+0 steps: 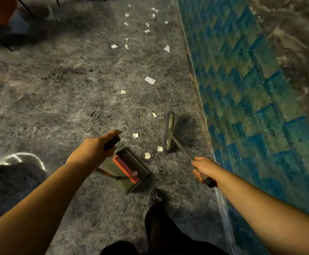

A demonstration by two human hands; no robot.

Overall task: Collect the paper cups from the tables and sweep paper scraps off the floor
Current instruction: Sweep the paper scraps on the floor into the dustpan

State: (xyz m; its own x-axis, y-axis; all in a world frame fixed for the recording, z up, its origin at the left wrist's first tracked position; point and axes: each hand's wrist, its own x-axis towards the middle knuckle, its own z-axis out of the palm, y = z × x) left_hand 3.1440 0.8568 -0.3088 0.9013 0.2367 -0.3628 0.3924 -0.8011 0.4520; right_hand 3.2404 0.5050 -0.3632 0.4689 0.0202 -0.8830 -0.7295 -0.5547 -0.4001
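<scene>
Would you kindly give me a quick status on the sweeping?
Left hand holds dustpan handle; right hand holds broom. Paper scraps strewn ahead, one already in dustpan. Nothing blocking.

I can read no writing, label, brand, number or sign anywhere in what I see.
</scene>
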